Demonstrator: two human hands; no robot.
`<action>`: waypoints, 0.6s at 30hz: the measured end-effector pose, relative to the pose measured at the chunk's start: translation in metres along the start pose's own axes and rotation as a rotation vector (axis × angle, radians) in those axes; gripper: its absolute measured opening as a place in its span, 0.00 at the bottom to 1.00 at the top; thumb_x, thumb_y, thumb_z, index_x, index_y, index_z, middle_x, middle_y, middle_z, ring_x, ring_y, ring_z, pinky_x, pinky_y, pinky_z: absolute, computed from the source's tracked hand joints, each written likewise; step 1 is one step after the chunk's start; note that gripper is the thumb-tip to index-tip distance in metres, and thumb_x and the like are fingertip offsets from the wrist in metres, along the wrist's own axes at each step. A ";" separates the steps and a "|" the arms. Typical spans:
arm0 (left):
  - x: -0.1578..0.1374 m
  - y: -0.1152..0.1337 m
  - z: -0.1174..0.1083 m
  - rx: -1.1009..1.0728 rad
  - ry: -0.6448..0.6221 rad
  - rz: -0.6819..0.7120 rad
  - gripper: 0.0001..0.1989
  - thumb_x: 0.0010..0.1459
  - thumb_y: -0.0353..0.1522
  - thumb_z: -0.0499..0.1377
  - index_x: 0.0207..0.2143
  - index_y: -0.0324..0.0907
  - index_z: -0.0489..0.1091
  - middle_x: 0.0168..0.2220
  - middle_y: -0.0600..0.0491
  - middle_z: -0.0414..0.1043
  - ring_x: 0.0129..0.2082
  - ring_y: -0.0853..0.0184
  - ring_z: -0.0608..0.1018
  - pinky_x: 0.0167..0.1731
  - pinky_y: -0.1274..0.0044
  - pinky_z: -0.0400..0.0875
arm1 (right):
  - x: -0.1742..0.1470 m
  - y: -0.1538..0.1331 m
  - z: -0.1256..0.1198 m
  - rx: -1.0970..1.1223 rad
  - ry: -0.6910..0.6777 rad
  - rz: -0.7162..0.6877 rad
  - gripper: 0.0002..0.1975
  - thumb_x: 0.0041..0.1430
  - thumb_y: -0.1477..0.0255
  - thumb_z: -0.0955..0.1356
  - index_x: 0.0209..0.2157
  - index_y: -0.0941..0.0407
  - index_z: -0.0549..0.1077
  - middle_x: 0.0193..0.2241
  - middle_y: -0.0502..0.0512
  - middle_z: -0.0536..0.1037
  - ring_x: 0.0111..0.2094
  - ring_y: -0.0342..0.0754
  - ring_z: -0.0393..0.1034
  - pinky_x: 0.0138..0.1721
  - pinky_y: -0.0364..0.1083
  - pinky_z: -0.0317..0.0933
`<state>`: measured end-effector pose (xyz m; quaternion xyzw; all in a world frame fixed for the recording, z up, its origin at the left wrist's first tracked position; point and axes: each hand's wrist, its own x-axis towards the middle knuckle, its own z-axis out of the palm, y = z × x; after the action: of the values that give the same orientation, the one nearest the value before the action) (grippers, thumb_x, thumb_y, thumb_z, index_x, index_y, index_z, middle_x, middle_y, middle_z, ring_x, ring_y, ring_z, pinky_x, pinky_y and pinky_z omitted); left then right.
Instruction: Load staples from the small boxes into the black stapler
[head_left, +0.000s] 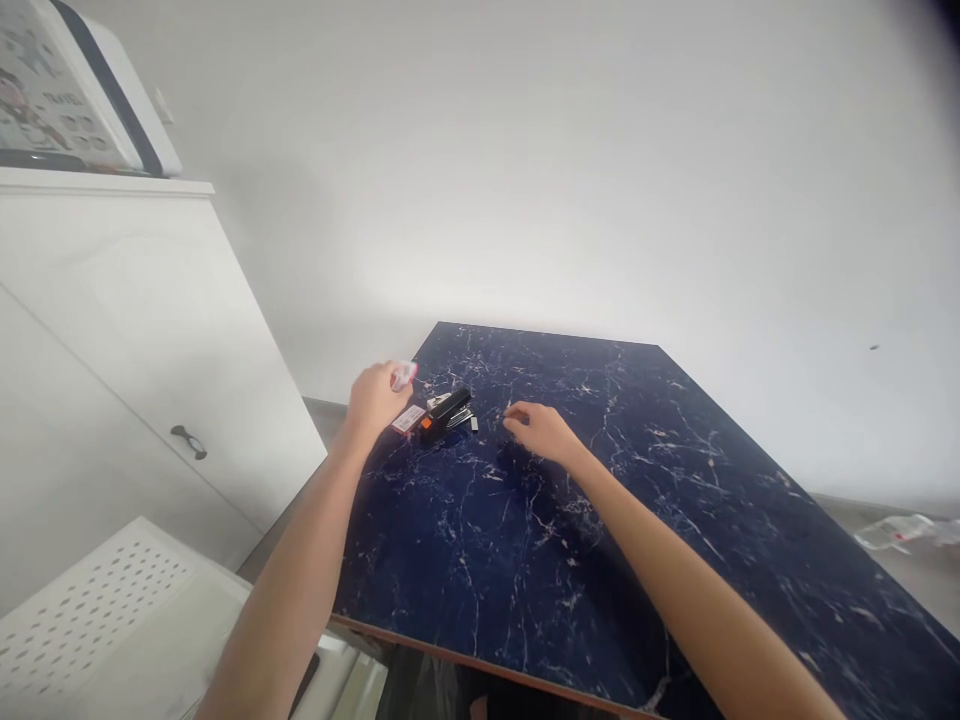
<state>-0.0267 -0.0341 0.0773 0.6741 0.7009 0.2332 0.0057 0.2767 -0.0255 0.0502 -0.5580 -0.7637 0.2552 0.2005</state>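
- A small white-and-pink item (406, 374) is up at the far left edge of the table, pinched in the left hand (379, 397), with those fingers closed around it.
- Just beside that hand, a small labelled box (409, 419) lies on the blue marbled tabletop (465, 560), near what looks like a black stapler (448, 414) with an orange patch.
- A silvery piece (459, 419) and a small pale block (474, 424) sit at the stapler's right side.
- The right hand (541, 430) hangs to the right of this cluster, fingers loosely bent, with nothing visible between them.
- As far as I can judge, the handling is partway: one item is picked up and not yet set down, while the box, stapler and small pieces lie with no hand on them.
- From here, the fingers cover much of the white-and-pink item, so I can't tell what it is; it also looks blurred.
- The box's print is too small to read, and the silvery piece is partly hidden by the stapler.
- Both forearms run out of view at the bottom.
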 end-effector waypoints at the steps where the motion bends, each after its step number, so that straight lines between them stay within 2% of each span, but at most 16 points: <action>1: -0.003 0.010 -0.001 -0.016 0.114 0.043 0.19 0.62 0.36 0.56 0.54 0.44 0.71 0.50 0.44 0.77 0.48 0.54 0.77 0.46 0.67 0.70 | -0.010 0.006 -0.002 -0.007 0.002 -0.010 0.16 0.65 0.65 0.66 0.50 0.54 0.78 0.49 0.56 0.82 0.41 0.51 0.79 0.46 0.47 0.68; 2: -0.008 0.021 0.000 -0.035 0.200 0.119 0.19 0.62 0.37 0.56 0.55 0.45 0.70 0.50 0.45 0.76 0.48 0.55 0.77 0.47 0.68 0.69 | -0.020 0.013 -0.003 -0.017 0.005 -0.020 0.16 0.65 0.64 0.66 0.49 0.53 0.78 0.49 0.56 0.82 0.43 0.52 0.79 0.47 0.47 0.68; 3: -0.014 0.032 0.003 -0.053 0.222 0.228 0.19 0.61 0.36 0.57 0.55 0.45 0.70 0.48 0.46 0.77 0.47 0.56 0.77 0.47 0.68 0.70 | -0.030 0.019 -0.003 -0.026 0.011 -0.029 0.15 0.65 0.64 0.66 0.49 0.53 0.78 0.49 0.56 0.82 0.44 0.53 0.79 0.48 0.48 0.68; 5: -0.028 0.053 0.013 0.000 0.084 0.450 0.17 0.59 0.37 0.59 0.51 0.47 0.72 0.44 0.48 0.78 0.46 0.54 0.76 0.47 0.65 0.69 | -0.046 0.031 0.000 -0.038 0.024 -0.048 0.15 0.65 0.64 0.65 0.49 0.53 0.79 0.48 0.55 0.83 0.46 0.53 0.78 0.49 0.49 0.67; 7: -0.041 0.067 0.026 0.133 -0.108 0.572 0.13 0.55 0.38 0.63 0.43 0.46 0.75 0.41 0.46 0.78 0.47 0.49 0.75 0.48 0.61 0.69 | -0.057 0.039 0.004 -0.024 0.031 -0.065 0.15 0.66 0.64 0.65 0.48 0.52 0.79 0.46 0.55 0.83 0.44 0.53 0.78 0.49 0.50 0.68; 9: -0.048 0.070 0.037 0.243 -0.221 0.586 0.11 0.54 0.37 0.64 0.40 0.44 0.77 0.39 0.43 0.77 0.46 0.46 0.75 0.46 0.60 0.69 | -0.064 0.044 0.006 0.005 0.032 -0.080 0.15 0.66 0.64 0.65 0.48 0.52 0.79 0.45 0.55 0.83 0.42 0.52 0.78 0.48 0.50 0.69; 11: -0.049 0.069 0.043 0.296 -0.231 0.568 0.10 0.55 0.34 0.63 0.39 0.42 0.78 0.41 0.40 0.76 0.47 0.45 0.75 0.46 0.60 0.70 | -0.068 0.047 0.005 0.029 0.030 -0.100 0.15 0.66 0.63 0.65 0.48 0.52 0.79 0.46 0.55 0.83 0.40 0.52 0.78 0.46 0.51 0.70; 16: -0.041 0.067 0.042 0.127 -0.099 0.470 0.14 0.62 0.43 0.59 0.40 0.45 0.78 0.44 0.44 0.75 0.48 0.49 0.75 0.49 0.60 0.69 | -0.079 0.056 -0.005 0.079 0.014 -0.175 0.17 0.67 0.61 0.65 0.52 0.51 0.77 0.47 0.56 0.81 0.41 0.52 0.77 0.44 0.51 0.71; 18: -0.035 0.065 0.040 0.057 -0.013 0.401 0.14 0.65 0.42 0.56 0.44 0.45 0.77 0.46 0.45 0.75 0.49 0.49 0.74 0.51 0.60 0.68 | -0.086 0.067 -0.011 0.085 0.026 -0.210 0.17 0.67 0.61 0.65 0.53 0.50 0.76 0.47 0.56 0.81 0.40 0.52 0.77 0.42 0.51 0.72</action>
<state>0.0506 -0.0557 0.0527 0.8016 0.5587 0.2055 -0.0554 0.3590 -0.0894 0.0163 -0.4691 -0.8039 0.2576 0.2594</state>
